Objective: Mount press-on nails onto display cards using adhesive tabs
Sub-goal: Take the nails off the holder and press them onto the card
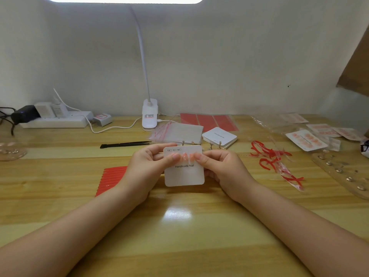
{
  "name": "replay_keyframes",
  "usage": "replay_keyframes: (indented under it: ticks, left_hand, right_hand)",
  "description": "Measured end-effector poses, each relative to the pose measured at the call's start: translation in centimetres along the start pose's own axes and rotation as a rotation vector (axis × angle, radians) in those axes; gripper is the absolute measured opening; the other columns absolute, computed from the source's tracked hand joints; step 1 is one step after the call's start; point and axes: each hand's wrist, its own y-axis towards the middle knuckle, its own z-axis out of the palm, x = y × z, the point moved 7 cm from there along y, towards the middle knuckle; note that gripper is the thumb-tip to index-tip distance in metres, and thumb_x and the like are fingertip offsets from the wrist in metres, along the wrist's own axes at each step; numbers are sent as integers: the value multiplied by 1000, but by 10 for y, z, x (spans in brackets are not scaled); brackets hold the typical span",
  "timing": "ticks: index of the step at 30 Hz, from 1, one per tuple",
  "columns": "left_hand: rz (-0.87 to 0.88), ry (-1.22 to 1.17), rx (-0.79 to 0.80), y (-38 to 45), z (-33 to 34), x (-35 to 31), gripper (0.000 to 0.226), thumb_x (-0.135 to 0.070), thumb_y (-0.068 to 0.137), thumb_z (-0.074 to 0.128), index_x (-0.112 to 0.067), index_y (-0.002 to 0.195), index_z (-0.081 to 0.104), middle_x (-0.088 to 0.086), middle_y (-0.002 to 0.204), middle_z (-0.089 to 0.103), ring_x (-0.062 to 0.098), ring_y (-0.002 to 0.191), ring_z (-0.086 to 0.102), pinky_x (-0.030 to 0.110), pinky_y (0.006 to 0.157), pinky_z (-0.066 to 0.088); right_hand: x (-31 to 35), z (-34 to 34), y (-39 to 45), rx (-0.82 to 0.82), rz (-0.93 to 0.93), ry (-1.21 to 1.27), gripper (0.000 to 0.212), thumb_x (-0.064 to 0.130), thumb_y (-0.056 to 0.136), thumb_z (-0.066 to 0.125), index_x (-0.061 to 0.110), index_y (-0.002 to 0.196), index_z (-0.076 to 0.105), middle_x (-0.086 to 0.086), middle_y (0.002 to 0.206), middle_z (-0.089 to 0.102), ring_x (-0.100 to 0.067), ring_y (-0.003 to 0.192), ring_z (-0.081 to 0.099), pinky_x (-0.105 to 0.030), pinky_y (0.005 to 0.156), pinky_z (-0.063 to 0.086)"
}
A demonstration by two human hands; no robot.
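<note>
You hold the white square display card printed "Handmade Nail" (184,172) just above the near-centre of the pale wooden table (179,236). It tilts up toward you, likely so you can check the row as you press. Your left hand (148,166) grips the card's left edge, fingers curled behind and thumb lying across the face. Your right hand (221,166) grips the right edge the same way. Both thumbs meet over the row of pale pink press-on nails (184,156), probably to seat them on their tabs. The thumbs cover the ends of that row, so you cannot count the nails, and no adhesive tab shows beneath them.

Left of the card, the red sheet cut into strips (111,180) lies flat, partly hidden by your left wrist; it looks like tab stock kept within reach. To the right lies a tangle of red peeled backing strips and clear film (275,162), pushed aside as waste.

Farther off, black tweezers (125,144) lie left of centre, with clear zip bags (177,132) and a stack of blank white cards (219,136) behind the held card. Small metal stands just behind the card are mostly blocked.

At the far right, finished cards in clear sleeves (307,139) are blurred. A white clip lamp (149,114) stands at the back, its head cut off above.
</note>
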Motion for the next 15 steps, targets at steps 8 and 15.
replay_keyframes:
  ticks: [8, 15]
  left_hand:
    - [42, 72, 11, -1, 0, 2, 31, -14, 83, 68, -10, 114, 68, 7, 102, 75, 22, 97, 71, 33, 77, 60]
    - [237, 480, -120, -6, -2, -9, 42, -30, 79, 74, -24, 118, 61, -6, 97, 74, 4, 88, 70, 23, 75, 57]
  right_hand:
    - [-2, 3, 3, 104, 64, 119, 34, 29, 71, 71, 0, 89, 73, -20, 94, 72, -28, 86, 70, -38, 77, 58]
    - [-3, -5, 1, -83, -21, -177, 14, 20, 88, 70, 8, 91, 76, -14, 89, 74, -35, 83, 69, -49, 77, 58]
